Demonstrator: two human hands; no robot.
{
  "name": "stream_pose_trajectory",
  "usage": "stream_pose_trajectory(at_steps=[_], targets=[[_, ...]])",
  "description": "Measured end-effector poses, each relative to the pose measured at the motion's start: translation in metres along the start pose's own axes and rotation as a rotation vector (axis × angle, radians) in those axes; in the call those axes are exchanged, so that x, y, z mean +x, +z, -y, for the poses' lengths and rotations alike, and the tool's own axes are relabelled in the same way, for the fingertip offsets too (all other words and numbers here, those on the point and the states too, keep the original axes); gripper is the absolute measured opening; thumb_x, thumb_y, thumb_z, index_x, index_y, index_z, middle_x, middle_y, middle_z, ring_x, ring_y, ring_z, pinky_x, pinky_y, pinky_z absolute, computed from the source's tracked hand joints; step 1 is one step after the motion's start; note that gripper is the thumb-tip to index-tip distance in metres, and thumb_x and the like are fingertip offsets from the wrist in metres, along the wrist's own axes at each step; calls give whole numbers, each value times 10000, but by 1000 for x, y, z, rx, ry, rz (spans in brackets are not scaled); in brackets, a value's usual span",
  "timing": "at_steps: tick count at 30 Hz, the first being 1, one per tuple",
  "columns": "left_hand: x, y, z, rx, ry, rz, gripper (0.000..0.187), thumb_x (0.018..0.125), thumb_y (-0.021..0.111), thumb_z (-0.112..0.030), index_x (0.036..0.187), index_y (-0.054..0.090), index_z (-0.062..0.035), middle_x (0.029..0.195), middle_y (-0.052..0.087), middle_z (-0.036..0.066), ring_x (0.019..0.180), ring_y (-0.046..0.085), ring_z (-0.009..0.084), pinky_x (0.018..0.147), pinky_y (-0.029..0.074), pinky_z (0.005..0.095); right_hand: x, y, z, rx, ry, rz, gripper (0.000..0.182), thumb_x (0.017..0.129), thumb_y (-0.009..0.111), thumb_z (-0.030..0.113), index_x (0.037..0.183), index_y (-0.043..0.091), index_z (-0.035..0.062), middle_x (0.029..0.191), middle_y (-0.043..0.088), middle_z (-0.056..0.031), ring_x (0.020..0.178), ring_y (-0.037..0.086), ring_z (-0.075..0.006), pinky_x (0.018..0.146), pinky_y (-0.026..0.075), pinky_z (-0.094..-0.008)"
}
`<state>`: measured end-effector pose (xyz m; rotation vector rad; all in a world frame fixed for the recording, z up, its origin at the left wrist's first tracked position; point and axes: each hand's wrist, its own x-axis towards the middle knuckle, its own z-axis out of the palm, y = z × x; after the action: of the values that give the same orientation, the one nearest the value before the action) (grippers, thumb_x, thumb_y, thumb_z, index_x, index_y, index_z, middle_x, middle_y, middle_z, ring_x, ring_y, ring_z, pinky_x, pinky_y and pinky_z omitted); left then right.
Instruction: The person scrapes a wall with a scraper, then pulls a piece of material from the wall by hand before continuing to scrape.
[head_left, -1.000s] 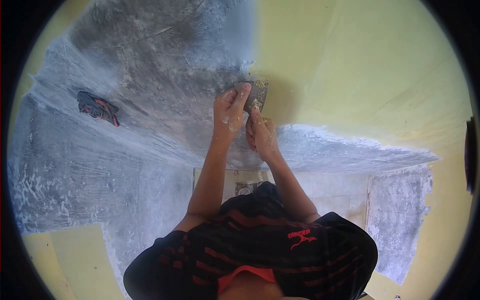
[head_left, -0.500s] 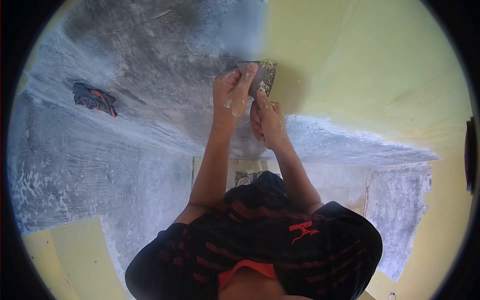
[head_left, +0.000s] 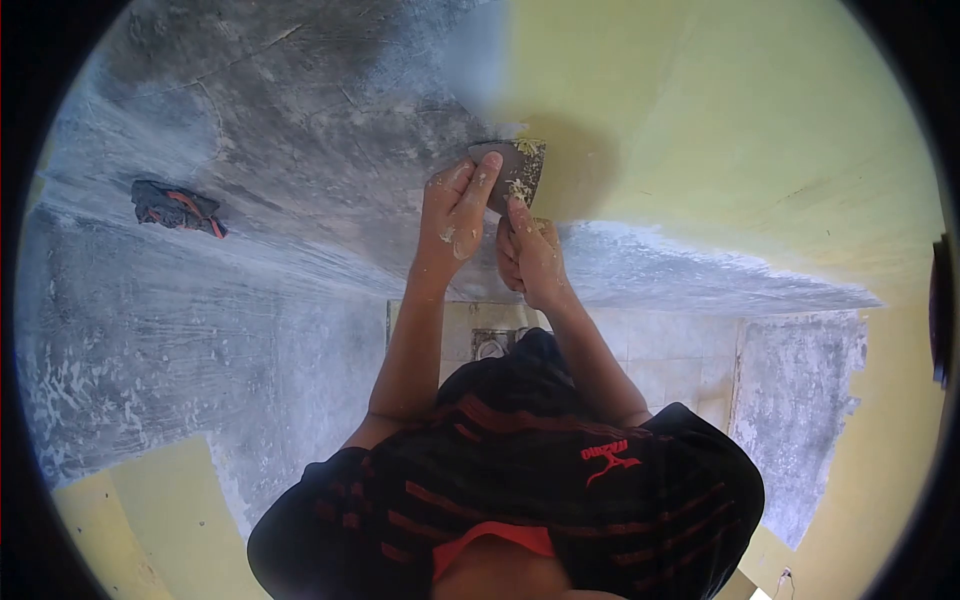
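Note:
A putty knife (head_left: 519, 168) with a wide, dark metal blade lies against the wall where yellow-green paint (head_left: 680, 120) meets bare grey plaster (head_left: 330, 130). Flakes of paint cling to its blade. My right hand (head_left: 535, 260) is closed round the handle, most of which is hidden by the fingers. With its thumb on the blade's face, my left hand (head_left: 455, 210) grips the blade from the left side. Pale dust and paint bits speckle both hands.
A crumpled dark cloth (head_left: 180, 208) with red-orange trim lies to the left. Grey scraped plaster (head_left: 800, 400) and yellow paint (head_left: 160, 500) flank me on both sides. A dark object (head_left: 940, 310) is at the right edge. Pale tiles (head_left: 670, 350) show beyond my shirt.
Both hands and the putty knife have moved slightly down in the view. A small pale, ragged patch now shows just above the blade's edge. The whole view has shifted a little.

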<state>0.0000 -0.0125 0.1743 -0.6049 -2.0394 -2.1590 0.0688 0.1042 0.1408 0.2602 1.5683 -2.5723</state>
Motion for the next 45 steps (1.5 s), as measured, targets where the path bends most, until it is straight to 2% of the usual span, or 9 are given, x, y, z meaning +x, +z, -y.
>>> stream_pose_trajectory(at_steps=[10, 12, 15, 22, 31, 34, 40, 43, 45], targets=[[8, 1, -17, -9, -84, -30, 305, 1054, 661, -209, 900, 688, 53, 677, 564, 12, 672, 433, 61, 597, 429, 288, 12, 6, 5, -21, -39, -19, 598, 1100, 460, 549, 670, 418, 135, 508, 351, 31, 354, 300, -90, 323, 197, -270], [13, 1, -35, 157, -86, -17, 306, 1054, 664, -216, 913, 699, 54, 692, 604, 22, 672, 468, 57, 596, 450, 281, 17, 3, 18, -53, -81, 0, 603, 1114, 457, 508, 650, 415, 125, 497, 384, 11, 374, 338, -89, 351, 246, -281], [11, 6, -25, -30, -30, -64, 320, 1054, 666, -215, 881, 685, 54, 681, 601, 24, 666, 480, 56, 583, 447, 277, 12, 15, 25, -34, -94, -8, 594, 1116, 461, 490, 653, 416, 120, 505, 390, 16, 385, 341, -86, 361, 250, -273], [4, 4, -6, -74, -78, -45, 351, 1054, 665, -205, 805, 637, 41, 654, 528, 5, 657, 433, 55, 568, 417, 283, 8, 0, 1, -9, -10, -5, 598, 1119, 452, 481, 642, 422, 121, 503, 401, 12, 383, 343, -89, 358, 245, -267], [-1, 5, 5, -60, -94, -21, 319, 1042, 669, -174, 816, 641, 49, 672, 598, 33, 660, 454, 54, 547, 392, 293, 5, -7, -11, -31, -9, 3, 619, 1102, 427, 571, 663, 400, 137, 524, 344, 39, 372, 301, -86, 337, 195, -266], [0, 4, 9, -37, -91, -25, 328, 1041, 666, -173, 803, 627, 50, 656, 584, 51, 650, 447, 64, 542, 384, 307, 5, -4, -7, -5, 8, -26, 610, 1117, 437, 513, 649, 433, 122, 496, 389, 15, 381, 338, -89, 358, 255, -262], [13, 13, -17, 24, -73, -48, 338, 1036, 680, -193, 798, 629, 42, 612, 544, 64, 609, 438, 72, 524, 377, 314, 9, 0, 16, 80, -48, 13, 593, 1113, 440, 528, 690, 459, 111, 503, 371, 24, 384, 333, -79, 357, 251, -256], [5, 10, -4, 2, 9, -58, 353, 1037, 682, -205, 786, 624, 36, 586, 512, 57, 597, 427, 72, 514, 368, 320, 4, 4, 4, 26, -72, -48, 589, 1112, 446, 523, 688, 459, 116, 517, 390, 24, 387, 332, -77, 358, 250, -255], [-6, 6, 19, 96, -72, -25, 330, 1047, 667, -197, 809, 640, 30, 626, 557, 51, 621, 447, 68, 529, 393, 309, 2, -9, -11, 4, -40, -49, 578, 1113, 453, 513, 697, 469, 113, 521, 395, 23, 394, 344, -76, 363, 257, -254]])
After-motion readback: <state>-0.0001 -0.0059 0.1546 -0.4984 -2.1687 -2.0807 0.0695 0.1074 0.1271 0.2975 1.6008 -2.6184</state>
